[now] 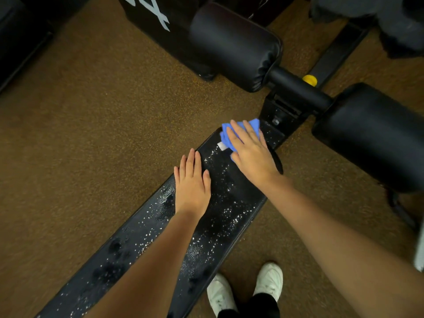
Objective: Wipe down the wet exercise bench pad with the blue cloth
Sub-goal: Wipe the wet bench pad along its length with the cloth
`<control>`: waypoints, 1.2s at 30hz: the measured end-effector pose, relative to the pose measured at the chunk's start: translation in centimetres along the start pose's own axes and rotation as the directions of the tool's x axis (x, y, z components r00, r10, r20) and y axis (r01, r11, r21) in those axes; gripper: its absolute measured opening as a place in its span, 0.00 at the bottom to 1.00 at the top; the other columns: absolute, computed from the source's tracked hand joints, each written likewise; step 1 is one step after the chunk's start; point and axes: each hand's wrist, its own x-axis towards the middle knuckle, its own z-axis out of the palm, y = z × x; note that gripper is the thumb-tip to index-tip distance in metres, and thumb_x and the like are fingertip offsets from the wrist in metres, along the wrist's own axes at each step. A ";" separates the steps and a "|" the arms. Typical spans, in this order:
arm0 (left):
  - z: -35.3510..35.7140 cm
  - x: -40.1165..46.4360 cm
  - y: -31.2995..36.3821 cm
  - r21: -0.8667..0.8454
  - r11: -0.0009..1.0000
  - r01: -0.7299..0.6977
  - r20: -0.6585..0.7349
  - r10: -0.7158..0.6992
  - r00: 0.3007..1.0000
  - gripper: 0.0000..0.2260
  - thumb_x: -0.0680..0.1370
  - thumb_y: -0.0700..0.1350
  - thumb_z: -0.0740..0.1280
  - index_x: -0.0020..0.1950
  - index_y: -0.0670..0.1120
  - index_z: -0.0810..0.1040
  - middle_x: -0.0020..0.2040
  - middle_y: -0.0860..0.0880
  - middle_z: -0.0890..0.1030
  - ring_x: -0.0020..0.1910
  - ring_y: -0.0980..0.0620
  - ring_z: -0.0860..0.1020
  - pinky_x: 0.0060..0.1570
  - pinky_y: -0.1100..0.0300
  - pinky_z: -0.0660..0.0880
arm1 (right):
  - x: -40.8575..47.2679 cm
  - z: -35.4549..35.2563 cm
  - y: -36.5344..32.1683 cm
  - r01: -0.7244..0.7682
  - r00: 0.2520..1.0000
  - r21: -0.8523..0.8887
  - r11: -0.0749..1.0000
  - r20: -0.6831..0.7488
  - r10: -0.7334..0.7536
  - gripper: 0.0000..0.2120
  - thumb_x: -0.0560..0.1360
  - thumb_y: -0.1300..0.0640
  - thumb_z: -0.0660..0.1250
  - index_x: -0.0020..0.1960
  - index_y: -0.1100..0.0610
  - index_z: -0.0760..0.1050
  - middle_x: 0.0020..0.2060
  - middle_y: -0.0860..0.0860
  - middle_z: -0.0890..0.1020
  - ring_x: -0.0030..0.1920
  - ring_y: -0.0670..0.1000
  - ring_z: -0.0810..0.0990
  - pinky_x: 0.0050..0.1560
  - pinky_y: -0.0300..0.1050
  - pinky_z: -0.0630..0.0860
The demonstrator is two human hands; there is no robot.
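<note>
While water droplets glisten across the black bench pad (pixel 220 216), a blue cloth (pixel 229 134) is pressed flat against the pad's far end by the right hand (pixel 250 152), whose fingers are laid straight and slightly spread over the fabric. A small white tag (pixel 221 145) is seen at the cloth's near edge. The left hand (pixel 192 182) is rested palm-down on the pad's left edge, just beside the right hand, its fingers extended and held close together; nothing is held in it. The pad is seen running diagonally from the lower left toward the upper right, where it is met by a black metal frame (pixel 278 115). Two black padded rollers (pixel 234 44) are mounted on a bar beyond the frame, with a yellow knob (pixel 310 80) between them. White shoes (pixel 268 281) are planted on the brown speckled floor (pixel 91 134) beside the pad.
</note>
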 end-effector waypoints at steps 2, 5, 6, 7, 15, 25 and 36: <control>0.1 0.1 0.3 0.007 1.000 0.026 0.011 -0.026 1.000 0.23 0.82 0.49 0.46 0.76 0.45 0.47 0.77 0.49 0.48 0.76 0.50 0.45 0.73 0.52 0.39 | -3.4 0.6 0.6 -0.149 0.983 0.070 0.986 -0.100 0.155 0.31 0.71 0.62 0.69 0.71 0.61 0.63 0.72 0.57 0.64 0.72 0.62 0.60 0.66 0.65 0.61; 0.1 0.1 0.8 0.017 0.998 0.058 0.001 -0.058 0.998 0.23 0.82 0.48 0.47 0.76 0.44 0.47 0.77 0.49 0.48 0.76 0.49 0.44 0.73 0.51 0.39 | -5.8 1.4 0.5 -0.271 0.957 0.096 0.958 -0.083 0.279 0.30 0.70 0.63 0.69 0.70 0.63 0.65 0.71 0.60 0.65 0.70 0.65 0.62 0.64 0.67 0.63; 0.2 0.1 1.0 0.017 0.997 0.069 -0.003 -0.069 0.998 0.23 0.82 0.48 0.47 0.76 0.44 0.46 0.77 0.49 0.48 0.76 0.49 0.44 0.73 0.51 0.39 | -5.6 1.4 0.5 -0.264 0.959 0.088 0.960 -0.087 0.271 0.29 0.70 0.63 0.68 0.70 0.64 0.65 0.70 0.61 0.66 0.70 0.66 0.63 0.63 0.67 0.63; 0.2 0.1 1.2 0.018 0.997 0.080 -0.003 -0.080 0.997 0.23 0.82 0.48 0.47 0.76 0.44 0.46 0.77 0.49 0.48 0.76 0.48 0.44 0.73 0.51 0.39 | -5.1 1.3 0.5 -0.253 0.962 0.081 0.964 -0.087 0.259 0.29 0.71 0.62 0.68 0.70 0.64 0.65 0.70 0.61 0.66 0.69 0.66 0.63 0.63 0.68 0.63; -0.5 0.1 1.6 -0.036 0.992 0.120 0.080 -0.117 0.990 0.23 0.83 0.49 0.45 0.76 0.44 0.44 0.77 0.50 0.44 0.75 0.50 0.40 0.72 0.51 0.38 | -1.7 -0.4 1.8 -0.137 0.991 0.037 0.990 0.014 0.137 0.29 0.76 0.58 0.61 0.74 0.60 0.57 0.73 0.57 0.59 0.72 0.61 0.59 0.67 0.64 0.61; -0.7 -0.2 0.8 -0.082 0.995 0.060 0.101 -0.052 0.994 0.23 0.83 0.48 0.44 0.76 0.44 0.44 0.77 0.50 0.42 0.75 0.50 0.39 0.72 0.52 0.37 | -7.4 1.9 -1.5 -0.235 0.970 -0.007 0.972 -0.061 0.234 0.31 0.73 0.60 0.66 0.72 0.64 0.59 0.73 0.61 0.59 0.73 0.66 0.54 0.68 0.67 0.55; -1.4 -0.7 -1.6 -0.114 0.989 -0.096 0.145 0.112 0.983 0.22 0.83 0.47 0.44 0.76 0.44 0.44 0.77 0.50 0.41 0.75 0.52 0.39 0.71 0.57 0.36 | -8.7 3.1 -4.7 -0.265 0.957 0.005 0.964 -0.119 0.264 0.30 0.73 0.63 0.64 0.73 0.63 0.59 0.74 0.60 0.59 0.73 0.64 0.53 0.68 0.65 0.56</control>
